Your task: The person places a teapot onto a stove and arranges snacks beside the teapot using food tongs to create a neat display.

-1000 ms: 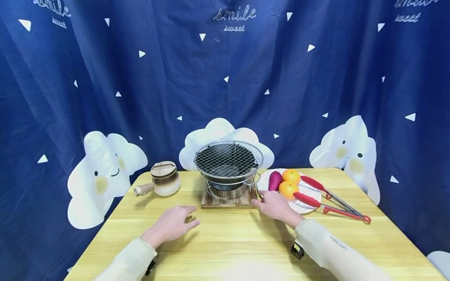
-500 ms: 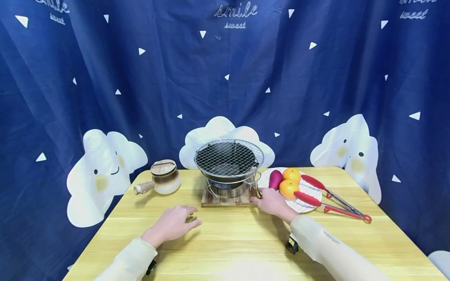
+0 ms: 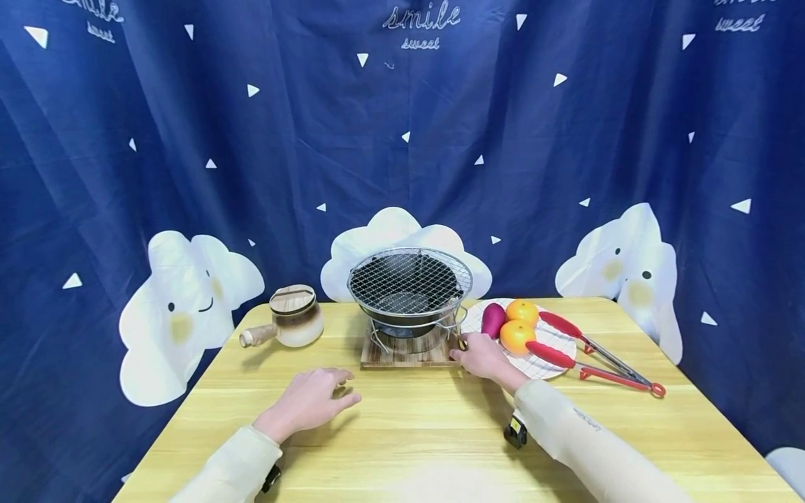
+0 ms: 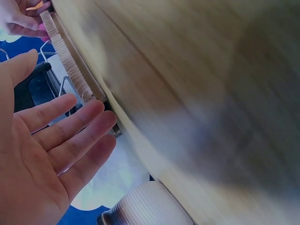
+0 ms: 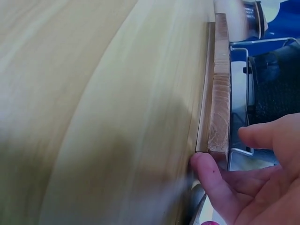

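Observation:
A round tabletop grill [image 3: 405,283] with a wire mesh top stands on a square wooden board [image 3: 409,359] at the back middle. The right hand [image 3: 483,356] is at the board's right front corner. Its bent fingers [image 5: 206,173] grip that edge in the right wrist view, low by the tabletop, with another digit beside the board's upper face. In front of the grill and to its left, the left hand [image 3: 308,402] hovers over the table with nothing in it. The left wrist view shows its fingers [image 4: 79,147] spread and nearly straight.
A small lidded pot [image 3: 298,325] with a wrapped side handle stands at the left. On the right, a plate [image 3: 547,367] bears two oranges [image 3: 518,337] and a purple vegetable [image 3: 493,320]. Red-tipped tongs [image 3: 606,368] lie partly across it. A blue curtain hangs behind.
The right hand has shifted slightly left and forward along the board's right edge. The left hand has barely moved, and the grill and board stay in place.

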`<move>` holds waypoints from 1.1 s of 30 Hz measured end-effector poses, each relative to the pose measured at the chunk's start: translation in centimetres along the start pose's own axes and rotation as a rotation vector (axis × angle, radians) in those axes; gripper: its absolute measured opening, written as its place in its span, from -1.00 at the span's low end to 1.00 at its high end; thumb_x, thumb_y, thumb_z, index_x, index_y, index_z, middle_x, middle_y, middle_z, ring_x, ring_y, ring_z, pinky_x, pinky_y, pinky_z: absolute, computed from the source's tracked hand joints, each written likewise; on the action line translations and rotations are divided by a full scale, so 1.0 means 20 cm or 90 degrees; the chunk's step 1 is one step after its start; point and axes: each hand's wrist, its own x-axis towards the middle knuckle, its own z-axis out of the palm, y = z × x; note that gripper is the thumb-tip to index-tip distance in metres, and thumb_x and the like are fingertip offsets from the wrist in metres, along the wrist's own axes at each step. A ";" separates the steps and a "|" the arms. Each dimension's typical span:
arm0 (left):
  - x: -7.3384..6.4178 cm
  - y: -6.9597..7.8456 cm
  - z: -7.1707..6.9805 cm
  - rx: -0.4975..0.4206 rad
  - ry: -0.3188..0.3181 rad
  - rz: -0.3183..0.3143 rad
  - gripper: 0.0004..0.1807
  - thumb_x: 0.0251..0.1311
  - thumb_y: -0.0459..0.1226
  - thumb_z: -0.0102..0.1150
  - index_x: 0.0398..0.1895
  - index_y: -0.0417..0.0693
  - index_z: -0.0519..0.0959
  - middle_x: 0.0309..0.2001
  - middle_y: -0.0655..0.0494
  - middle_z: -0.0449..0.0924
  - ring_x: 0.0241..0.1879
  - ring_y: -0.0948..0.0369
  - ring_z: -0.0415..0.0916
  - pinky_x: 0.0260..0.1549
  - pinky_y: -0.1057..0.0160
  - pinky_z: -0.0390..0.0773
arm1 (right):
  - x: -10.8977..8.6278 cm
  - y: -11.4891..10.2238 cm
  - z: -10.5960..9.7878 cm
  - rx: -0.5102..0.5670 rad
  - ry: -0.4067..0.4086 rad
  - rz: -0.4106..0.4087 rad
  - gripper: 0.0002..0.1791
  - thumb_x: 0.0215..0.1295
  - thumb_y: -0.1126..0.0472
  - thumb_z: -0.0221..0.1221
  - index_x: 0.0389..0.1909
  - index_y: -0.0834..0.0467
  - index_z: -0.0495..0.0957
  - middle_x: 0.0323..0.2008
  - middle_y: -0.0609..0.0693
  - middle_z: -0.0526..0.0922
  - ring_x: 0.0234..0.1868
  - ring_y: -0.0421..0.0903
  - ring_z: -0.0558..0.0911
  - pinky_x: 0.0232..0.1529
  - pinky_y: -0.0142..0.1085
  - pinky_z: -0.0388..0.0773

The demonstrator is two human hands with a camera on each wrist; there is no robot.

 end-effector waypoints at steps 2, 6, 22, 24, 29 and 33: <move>0.00 -0.01 0.00 0.004 0.002 -0.002 -0.47 0.28 0.14 0.21 0.10 -0.03 0.66 -0.03 0.07 0.73 -0.06 0.07 0.67 -0.15 -0.09 0.69 | 0.00 0.00 0.01 0.025 -0.006 0.012 -0.59 0.31 0.12 0.29 0.12 0.22 0.62 -0.69 -0.04 0.62 -0.68 -0.12 0.65 -0.53 -0.30 0.55; 0.00 -0.02 0.00 0.012 0.003 -0.001 -0.47 0.29 0.13 0.21 0.11 -0.05 0.65 -0.03 0.05 0.73 -0.08 0.08 0.67 -0.14 -0.06 0.70 | 0.01 0.00 0.02 0.054 -0.011 0.029 -0.52 0.30 0.16 0.30 0.21 0.25 0.56 -0.72 -0.07 0.61 -0.68 -0.11 0.67 -0.55 -0.35 0.56; 0.01 -0.09 -0.16 0.007 0.037 -0.038 -0.51 0.28 0.04 0.25 0.12 -0.07 0.64 -0.05 0.00 0.75 -0.09 0.06 0.70 -0.06 -0.05 0.70 | 0.02 0.01 0.04 0.076 -0.002 0.037 -0.41 0.27 0.26 0.32 0.29 0.39 0.45 -0.57 0.01 0.67 -0.69 -0.15 0.65 -0.51 -0.40 0.59; 0.02 -0.11 -0.19 0.025 0.055 -0.044 -0.52 0.28 0.07 0.25 0.11 -0.03 0.65 -0.08 0.01 0.75 -0.13 0.05 0.71 -0.14 -0.06 0.71 | 0.02 0.01 0.04 0.077 -0.002 0.037 -0.41 0.27 0.26 0.32 0.29 0.39 0.45 -0.58 0.02 0.67 -0.69 -0.17 0.65 -0.52 -0.39 0.59; 0.03 -0.16 -0.28 0.054 0.086 -0.055 -0.55 0.28 0.10 0.23 0.07 0.05 0.66 -0.16 0.06 0.76 -0.20 0.06 0.71 -0.27 -0.07 0.70 | 0.02 0.01 0.04 0.083 -0.005 0.045 -0.40 0.28 0.25 0.32 0.30 0.39 0.44 -0.63 -0.01 0.66 -0.68 -0.18 0.64 -0.51 -0.39 0.59; 0.03 -0.20 -0.33 0.042 0.103 -0.059 -0.63 0.28 0.08 0.25 0.01 0.10 0.67 -0.19 0.10 0.77 -0.20 0.07 0.72 -0.27 -0.09 0.69 | 0.02 0.00 0.04 0.086 -0.003 0.045 -0.39 0.27 0.25 0.32 0.30 0.39 0.44 -0.68 -0.02 0.65 -0.69 -0.18 0.63 -0.49 -0.38 0.58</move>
